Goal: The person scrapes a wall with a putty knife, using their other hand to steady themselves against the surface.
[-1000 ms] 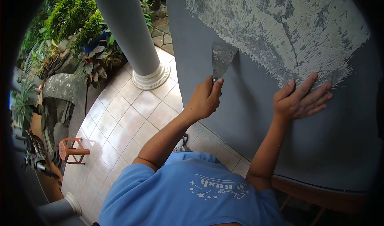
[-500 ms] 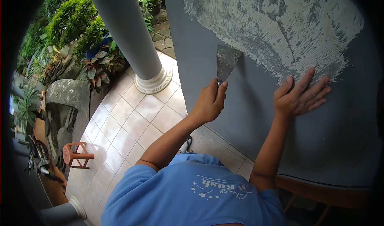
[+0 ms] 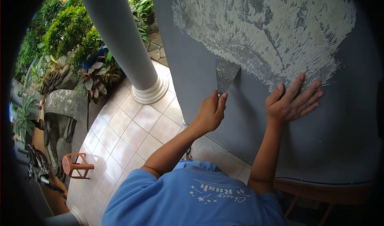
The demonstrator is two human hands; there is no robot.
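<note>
My left hand [image 3: 210,112] is wrapped round the handle of a putty knife [image 3: 227,75], its thumb lying along the handle. The wide, smeared metal blade points up the grey wall [image 3: 244,118], with its edge right at the lower border of a rough whitish patch [image 3: 256,38]. A dark shadow falls on the wall beside the blade. To the right, my right hand [image 3: 291,102] lies flat on the wall with fingers spread, the fingertips overlapping the patch's lower edge. No tool is in it.
A round grey column [image 3: 120,38] stands left of the wall on pale floor tiles [image 3: 128,114]. An orange plastic stool [image 3: 78,166] sits further left. Beyond are plants [image 3: 68,30] and a stone garden feature [image 3: 66,106]. Brown wooden furniture [image 3: 324,192] shows at lower right.
The view has shifted slightly. Against the wall, the putty knife in my left hand has moved a little right and down along the patch's border. My right hand stays in place.
</note>
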